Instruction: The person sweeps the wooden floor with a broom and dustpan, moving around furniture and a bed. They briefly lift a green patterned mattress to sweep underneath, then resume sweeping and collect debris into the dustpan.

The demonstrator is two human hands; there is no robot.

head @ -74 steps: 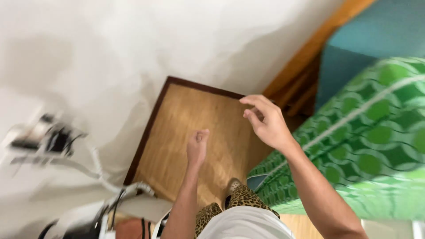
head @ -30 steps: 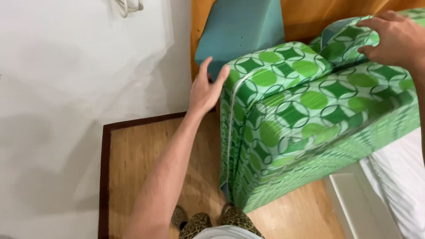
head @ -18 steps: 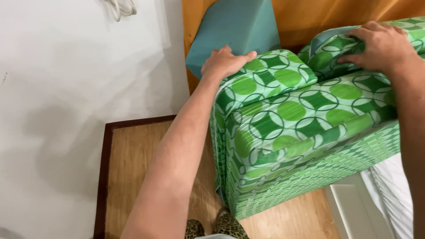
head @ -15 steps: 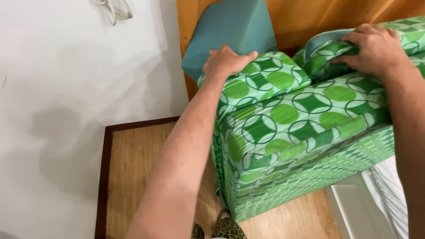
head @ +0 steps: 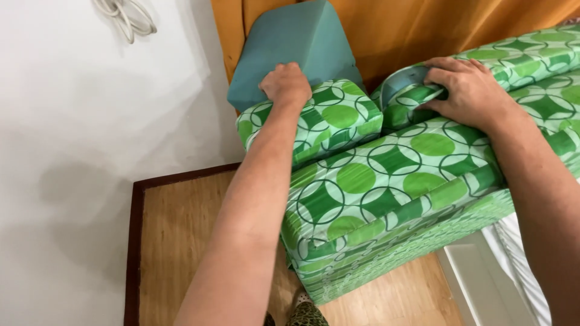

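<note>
White wall and orange headboard [head: 423,30] face us. Our left hand [head: 287,84] fists the green patterned cover [head: 386,181] beside the teal foam block [head: 290,48]; our right hand [head: 468,90], fingers curled, pinches a fold, steadying it.

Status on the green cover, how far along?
Done: green patterned cover wraps most of the foam. In hand: left hand grips the cover's corner at the bare teal foam; right hand presses a bunched fold. Left: teal foam at the top still uncovered.
</note>
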